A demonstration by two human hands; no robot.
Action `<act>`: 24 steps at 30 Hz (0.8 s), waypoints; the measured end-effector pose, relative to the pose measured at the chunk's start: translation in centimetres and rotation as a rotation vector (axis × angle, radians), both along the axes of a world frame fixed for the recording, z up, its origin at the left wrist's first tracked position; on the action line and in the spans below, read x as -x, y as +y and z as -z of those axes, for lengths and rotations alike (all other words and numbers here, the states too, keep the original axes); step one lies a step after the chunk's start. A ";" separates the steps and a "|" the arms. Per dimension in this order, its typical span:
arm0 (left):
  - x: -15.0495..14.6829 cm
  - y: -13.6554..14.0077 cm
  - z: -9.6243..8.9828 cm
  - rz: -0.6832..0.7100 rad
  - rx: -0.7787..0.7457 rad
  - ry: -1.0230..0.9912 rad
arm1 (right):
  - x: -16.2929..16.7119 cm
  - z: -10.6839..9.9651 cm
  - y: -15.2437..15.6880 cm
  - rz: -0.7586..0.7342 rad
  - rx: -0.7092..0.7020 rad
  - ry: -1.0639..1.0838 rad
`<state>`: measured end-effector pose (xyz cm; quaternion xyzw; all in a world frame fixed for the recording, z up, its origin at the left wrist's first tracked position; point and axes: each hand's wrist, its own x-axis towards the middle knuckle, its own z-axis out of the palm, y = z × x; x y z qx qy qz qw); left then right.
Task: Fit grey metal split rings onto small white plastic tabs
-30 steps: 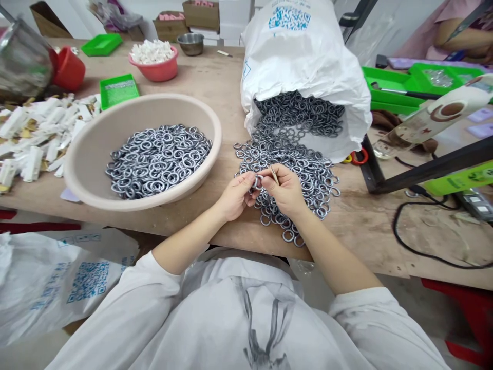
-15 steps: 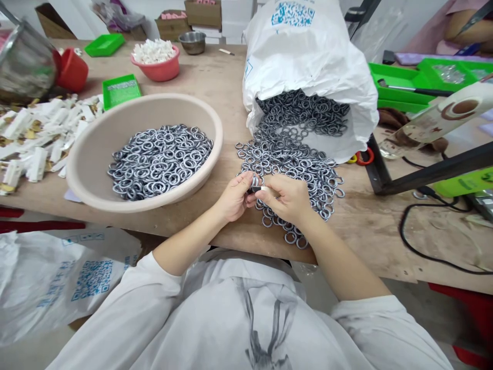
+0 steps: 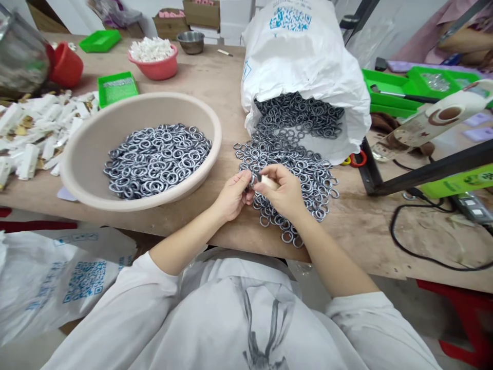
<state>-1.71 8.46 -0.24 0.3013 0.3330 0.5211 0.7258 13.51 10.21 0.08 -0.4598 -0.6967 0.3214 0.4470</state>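
My left hand (image 3: 234,196) pinches a grey ring (image 3: 253,180) above the table's front part. Close against it, my right hand (image 3: 283,191) grips a small tool with a pale handle (image 3: 269,182) and a dark end, which meets the ring. Fingers partly cover both pieces. Under and behind my hands lies a loose pile of grey rings (image 3: 304,177). It spills from the mouth of a white plastic sack (image 3: 304,56). To the left stands a beige basin (image 3: 140,205) holding many similar rings.
White parts (image 3: 33,133) are heaped at the left, near a green tray (image 3: 117,88) and a pink bowl (image 3: 157,69). At right stand a black metal frame (image 3: 423,172), a black cable (image 3: 396,239) and green trays (image 3: 389,87). Another person's arm (image 3: 468,41) shows at the far right.
My right hand has turned slightly and the pale handle shows more between its fingers. My left hand stays almost in place with the ring. The whole view has shifted a little.
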 end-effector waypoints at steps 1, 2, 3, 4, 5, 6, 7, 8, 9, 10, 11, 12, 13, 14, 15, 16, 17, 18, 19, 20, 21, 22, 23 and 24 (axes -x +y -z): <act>0.0 0.1 0.2 -0.015 -0.003 0.026 | 0.5 0.1 -0.2 -0.024 0.002 0.010; 0.0 0.3 0.4 -0.029 -0.007 0.049 | 0.8 0.2 -0.3 -0.031 0.007 0.028; 0.0 0.4 0.6 -0.049 -0.009 0.067 | 1.1 0.4 -0.3 -0.028 0.021 0.053; 0.0 0.5 0.8 -0.074 -0.004 0.079 | 1.2 0.4 -0.3 -0.017 0.044 0.083; 0.0 0.6 0.9 -0.101 0.010 0.083 | 1.2 0.5 -0.2 -0.003 0.070 0.112; 0.1 0.7 0.9 -0.127 0.036 0.076 | 1.2 0.5 -0.1 0.013 0.091 0.129; 0.1 0.8 0.9 -0.149 0.073 0.057 | 1.2 0.5 -0.1 0.027 0.099 0.128; 0.1 0.9 0.9 -0.160 0.117 0.025 | 1.2 0.4 -0.2 0.037 0.087 0.104; 0.1 1.0 0.9 -0.155 0.163 -0.018 | 1.3 0.3 -0.2 0.041 0.055 0.059; 0.1 1.0 0.8 -0.134 0.208 -0.069 | 1.3 0.1 -0.4 0.040 0.009 -0.003; 0.1 1.0 0.7 -0.104 0.249 -0.122 | 1.4 0.0 -0.5 0.043 -0.043 -0.069; 0.2 1.0 0.6 -0.068 0.284 -0.167 | 1.5 -0.2 -0.6 0.051 -0.093 -0.126; 0.2 1.0 0.5 -0.031 0.311 -0.197 | 1.5 -0.3 -0.7 0.070 -0.139 -0.164; 0.3 1.0 0.5 0.002 0.327 -0.206 | 1.4 -0.4 -0.6 0.093 -0.175 -0.184; 0.3 1.0 0.4 0.027 0.330 -0.195 | 1.3 -0.4 -0.6 0.113 -0.198 -0.188; 0.3 0.9 0.3 0.044 0.319 -0.165 | 1.1 -0.4 -0.4 0.120 -0.211 -0.188; 0.3 0.8 0.3 0.054 0.296 -0.127 | 0.9 -0.3 -0.2 0.110 -0.217 -0.189; 0.3 0.7 0.3 0.058 0.267 -0.087 | 0.7 -0.2 0.0 0.088 -0.219 -0.193; 0.2 0.7 0.2 0.058 0.235 -0.052 | 0.5 -0.1 0.2 0.062 -0.220 -0.196; 0.2 0.6 0.1 0.057 0.206 -0.022 | 0.3 0.0 0.3 0.038 -0.223 -0.193; 0.2 0.5 0.1 0.058 0.185 0.003 | 0.1 0.1 0.5 0.017 -0.228 -0.182; 0.3 0.4 0.0 0.064 0.173 0.026 | 0.0 0.1 0.6 -0.007 -0.234 -0.164; 0.3 0.3 -0.1 0.082 0.168 0.048 | -0.2 0.1 0.7 -0.036 -0.237 -0.142; 0.4 0.3 -0.3 0.111 0.170 0.067 | -0.3 0.1 0.7 -0.070 -0.233 -0.120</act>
